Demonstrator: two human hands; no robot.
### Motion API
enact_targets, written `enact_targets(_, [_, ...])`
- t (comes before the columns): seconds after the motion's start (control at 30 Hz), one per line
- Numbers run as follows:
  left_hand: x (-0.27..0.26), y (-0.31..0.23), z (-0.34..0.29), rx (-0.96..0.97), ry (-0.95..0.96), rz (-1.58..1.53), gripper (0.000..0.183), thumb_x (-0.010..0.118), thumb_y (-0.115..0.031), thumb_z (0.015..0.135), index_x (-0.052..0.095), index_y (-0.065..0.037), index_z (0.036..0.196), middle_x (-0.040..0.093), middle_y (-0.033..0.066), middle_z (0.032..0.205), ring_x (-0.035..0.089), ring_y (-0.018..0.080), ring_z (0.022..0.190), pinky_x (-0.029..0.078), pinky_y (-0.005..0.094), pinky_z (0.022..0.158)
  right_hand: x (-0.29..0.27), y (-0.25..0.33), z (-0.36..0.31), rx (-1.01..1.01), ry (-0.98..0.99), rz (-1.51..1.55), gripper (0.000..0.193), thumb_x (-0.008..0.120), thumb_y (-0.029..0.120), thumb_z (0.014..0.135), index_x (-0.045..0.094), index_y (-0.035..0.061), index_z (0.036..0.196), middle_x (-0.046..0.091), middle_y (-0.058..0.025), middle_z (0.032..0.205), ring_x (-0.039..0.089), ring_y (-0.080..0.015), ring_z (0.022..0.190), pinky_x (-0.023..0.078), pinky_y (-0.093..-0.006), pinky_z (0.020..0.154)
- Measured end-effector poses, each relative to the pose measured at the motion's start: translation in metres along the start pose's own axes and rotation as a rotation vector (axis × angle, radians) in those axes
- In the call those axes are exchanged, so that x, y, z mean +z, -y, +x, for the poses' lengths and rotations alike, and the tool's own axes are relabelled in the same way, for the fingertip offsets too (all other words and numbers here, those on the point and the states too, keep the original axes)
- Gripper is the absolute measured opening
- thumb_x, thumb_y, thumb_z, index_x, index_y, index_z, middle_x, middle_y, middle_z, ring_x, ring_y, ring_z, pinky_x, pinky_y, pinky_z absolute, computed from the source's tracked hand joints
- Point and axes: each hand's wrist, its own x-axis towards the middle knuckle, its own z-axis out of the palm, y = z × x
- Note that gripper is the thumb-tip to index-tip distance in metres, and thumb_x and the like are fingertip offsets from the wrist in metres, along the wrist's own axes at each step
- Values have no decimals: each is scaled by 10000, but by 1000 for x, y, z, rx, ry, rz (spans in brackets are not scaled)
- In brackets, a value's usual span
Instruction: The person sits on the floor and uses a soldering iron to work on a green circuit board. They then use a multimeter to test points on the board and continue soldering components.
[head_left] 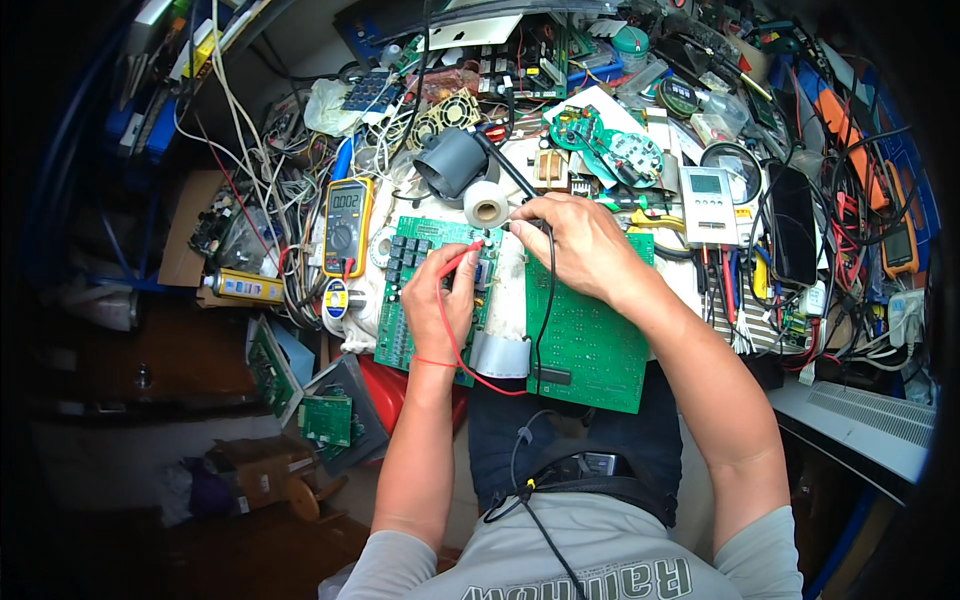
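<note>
My left hand (443,305) is closed around a red test probe (462,258), its tip by the upper right edge of a green circuit board (398,315) with black relays. My right hand (575,240) pinches what looks like a black test probe; a black lead (546,320) hangs from it, and its tip is hard to make out. Beside the fingers, a black rod (505,165) slants up-left to a grey cylinder (452,163). A second green board (600,335) lies under my right hand, and a grey ribbon cable (500,356) sits between the boards.
A yellow multimeter (347,228) stands at the left with its display lit. A white tape roll (487,205) is just beyond my hands. Round green boards (635,158), a white handheld meter (708,205), a phone (793,225) and tangled cables crowd the far and right sides.
</note>
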Motion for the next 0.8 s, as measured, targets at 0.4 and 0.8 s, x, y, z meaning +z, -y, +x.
enact_targets(0.4, [3, 1, 9, 16, 57, 92, 162, 708, -158, 1019, 713, -22, 1107, 746, 173, 983, 741, 340, 854, 568, 408, 749, 5, -11, 4, -51, 152, -115, 266, 701, 263, 987, 771, 54, 1136, 744, -162, 1081, 697, -378, 1063, 552, -489, 939])
enact_targets(0.8, [7, -1, 5, 154, 40, 209, 144, 717, -117, 988, 714, -23, 1096, 750, 174, 1007, 735, 359, 885, 580, 421, 777, 7, -15, 3, -64, 158, -118, 276, 696, 257, 988, 767, 61, 1168, 747, -166, 1088, 698, -378, 1065, 547, -493, 939])
